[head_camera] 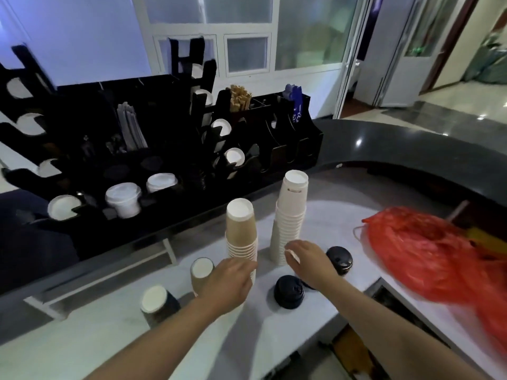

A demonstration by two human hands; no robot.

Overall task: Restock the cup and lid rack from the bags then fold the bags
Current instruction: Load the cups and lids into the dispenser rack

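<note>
Curved dark counter (411,144) with glossy highlights above a pale worktop (137,338) — white-framed frosted glass panels (247,54) behind, bluish-lit wall (76,37) at left, open white door (389,50) at right onto a shiny, reflective tiled floor (452,113).

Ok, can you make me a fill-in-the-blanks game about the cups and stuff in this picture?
1. The tallest stack of cups is coloured ____.
2. The crumpled plastic bag on the counter is ____.
3. The loose lids lying near the right hand are coloured ____.
4. The left hand reaches toward the base of the ____ stack of cups.

Missing words: white; red; black; brown
</note>
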